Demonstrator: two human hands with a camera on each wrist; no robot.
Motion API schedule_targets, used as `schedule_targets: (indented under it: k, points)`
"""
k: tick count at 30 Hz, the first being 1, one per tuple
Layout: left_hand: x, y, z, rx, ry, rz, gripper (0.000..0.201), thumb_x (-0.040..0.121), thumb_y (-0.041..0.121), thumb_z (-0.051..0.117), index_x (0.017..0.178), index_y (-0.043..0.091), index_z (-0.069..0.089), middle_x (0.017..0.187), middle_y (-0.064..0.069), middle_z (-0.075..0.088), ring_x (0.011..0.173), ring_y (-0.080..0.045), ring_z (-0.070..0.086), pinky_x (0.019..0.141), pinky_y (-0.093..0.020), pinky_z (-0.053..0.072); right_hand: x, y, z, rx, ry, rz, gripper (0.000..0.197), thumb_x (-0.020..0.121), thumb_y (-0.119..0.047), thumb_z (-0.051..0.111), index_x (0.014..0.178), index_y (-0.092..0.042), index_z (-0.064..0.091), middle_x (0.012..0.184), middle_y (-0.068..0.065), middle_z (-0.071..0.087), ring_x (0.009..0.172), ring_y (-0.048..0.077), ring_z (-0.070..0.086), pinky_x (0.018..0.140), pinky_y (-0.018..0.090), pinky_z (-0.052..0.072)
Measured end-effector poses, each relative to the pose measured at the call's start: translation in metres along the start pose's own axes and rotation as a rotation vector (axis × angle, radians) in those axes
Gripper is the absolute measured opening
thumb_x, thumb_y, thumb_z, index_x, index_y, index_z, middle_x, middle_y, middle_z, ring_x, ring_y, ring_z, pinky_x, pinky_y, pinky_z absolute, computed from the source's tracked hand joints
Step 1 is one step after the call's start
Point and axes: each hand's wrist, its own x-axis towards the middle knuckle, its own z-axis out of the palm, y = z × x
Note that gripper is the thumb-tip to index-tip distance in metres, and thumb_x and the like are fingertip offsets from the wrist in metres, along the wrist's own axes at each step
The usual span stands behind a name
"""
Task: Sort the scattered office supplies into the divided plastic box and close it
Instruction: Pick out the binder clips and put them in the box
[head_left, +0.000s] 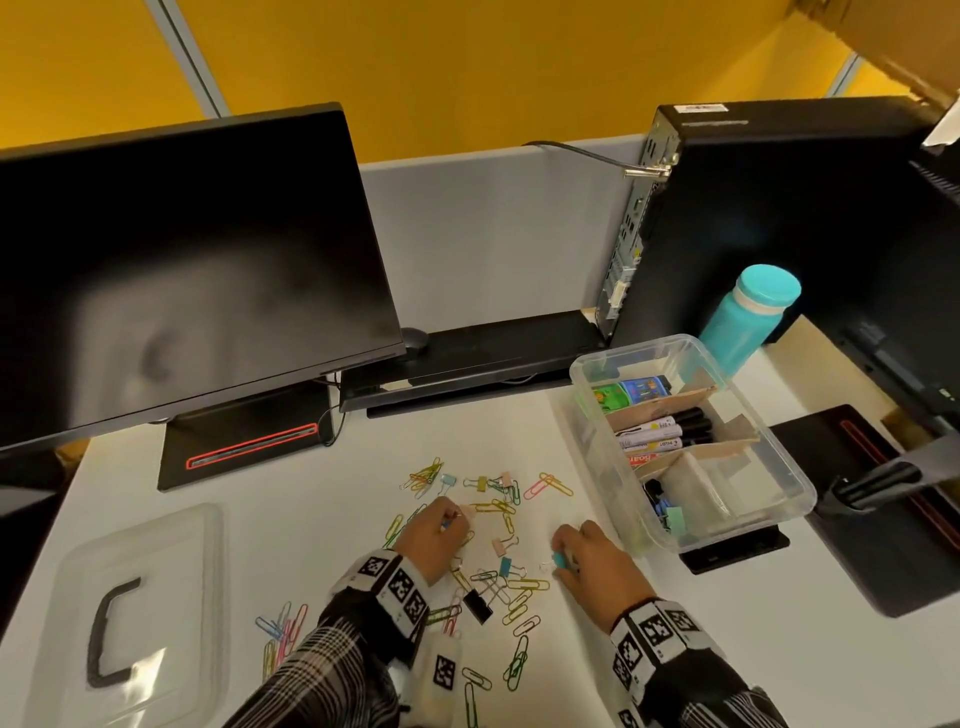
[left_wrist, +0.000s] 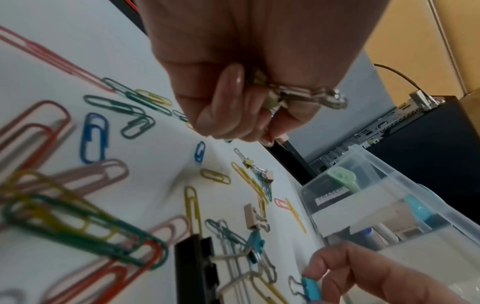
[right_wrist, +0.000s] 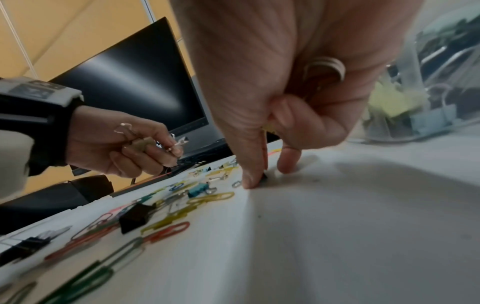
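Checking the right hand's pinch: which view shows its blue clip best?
Left wrist: the blue clip is close and clear in the right hand. Head shows it small, part covered; right wrist nearly hides it behind the fingers.
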Motion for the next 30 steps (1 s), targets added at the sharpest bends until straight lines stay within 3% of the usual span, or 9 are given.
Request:
schedule_targets:
  k: [6,8,11,13,15,19,24,28,30]
  points:
    - [-0.007,-0.016,-0.004,0.013,0.033,0.0,0.027,0.096,0.018,0.043,0.07,0.021,0.039,0.068,0.005,0.042,0.062,-0.01,0.039,0.056,-0.022,0.031,-0.02,-0.023,-0.02,-0.029,0.018,-0.092,0.022,0.094,-0.033,0.046,0.108,-0.016,0.043,0.103,-0.001,0.048,0.073,0.016,0.053,0.069,0.028,0.05]
    - [-0.009,-0.021,-0.006,0.018,0.041,0.007,0.023,0.096,0.019,0.045,0.073,0.018,0.041,0.07,0.004,0.043,0.066,-0.013,0.04,0.059,-0.023,0.032,-0.039,-0.038,-0.046,0.03,0.158,-0.188,0.021,0.094,-0.036,0.046,0.107,-0.02,0.044,0.088,-0.01,0.047,0.066,0.013,0.055,0.059,0.027,0.048]
    - [-0.013,-0.027,-0.009,0.029,0.029,0.003,0.022,0.096,0.02,0.044,0.075,0.018,0.042,0.071,0.004,0.044,0.063,-0.01,0.04,0.056,-0.02,0.032,-0.061,-0.038,-0.096,0.062,0.413,-0.094,0.018,0.091,-0.036,0.053,0.101,-0.022,0.045,0.07,-0.013,0.046,0.058,0.009,0.053,0.049,0.025,0.038]
    - [-0.017,-0.024,-0.007,0.047,0.019,0.01,0.022,0.097,0.021,0.044,0.075,0.019,0.042,0.071,0.005,0.044,0.063,-0.009,0.041,0.056,-0.02,0.032,-0.063,-0.015,-0.123,-0.012,0.456,0.079,0.02,0.09,-0.033,0.054,0.099,-0.017,0.046,0.081,-0.003,0.056,0.071,0.021,0.06,0.057,0.035,0.046]
    - [-0.019,-0.023,-0.007,0.062,0.027,0.012,0.018,0.096,0.019,0.044,0.079,0.015,0.045,0.073,0.004,0.046,0.065,-0.011,0.042,0.058,-0.022,0.032,-0.049,0.0,-0.135,-0.079,0.383,0.189,0.02,0.089,-0.028,0.054,0.1,-0.012,0.049,0.095,0.007,0.061,0.08,0.026,0.061,0.065,0.038,0.05]
    - [-0.026,-0.005,0.002,0.097,0.003,0.075,0.021,0.095,0.018,0.046,0.075,0.017,0.043,0.069,0.005,0.045,0.066,-0.011,0.044,0.059,-0.018,0.033,-0.027,0.013,-0.131,-0.008,0.273,0.183,0.029,0.086,-0.025,0.059,0.109,-0.009,0.054,0.111,0.011,0.059,0.094,0.025,0.06,0.074,0.032,0.047]
    - [-0.041,0.023,0.009,0.162,-0.036,0.167,0.025,0.095,0.02,0.047,0.072,0.029,0.039,0.07,0.011,0.047,0.057,-0.001,0.043,0.055,-0.01,0.038,-0.045,0.035,-0.136,0.179,0.566,0.138,0.024,0.09,-0.022,0.054,0.113,-0.013,0.056,0.11,0.006,0.06,0.089,0.02,0.057,0.076,0.033,0.047]
    - [-0.053,0.085,0.023,0.136,-0.117,0.278,0.015,0.094,0.024,0.048,0.082,0.031,0.05,0.08,0.013,0.056,0.065,0.002,0.055,0.057,-0.008,0.042,-0.051,0.075,-0.121,-0.021,0.743,0.24,0.044,0.09,-0.022,0.052,0.131,-0.009,0.045,0.135,0.013,0.047,0.123,0.03,0.042,0.101,0.043,0.038]
    - [-0.05,0.126,0.035,0.215,-0.099,0.378,0.01,0.093,0.027,0.049,0.094,0.021,0.057,0.092,0.002,0.063,0.082,-0.014,0.06,0.07,-0.023,0.047,-0.048,0.088,-0.106,-0.016,0.718,0.288,0.055,0.092,-0.028,0.047,0.141,-0.006,0.033,0.15,0.013,0.032,0.138,0.03,0.028,0.112,0.044,0.028]
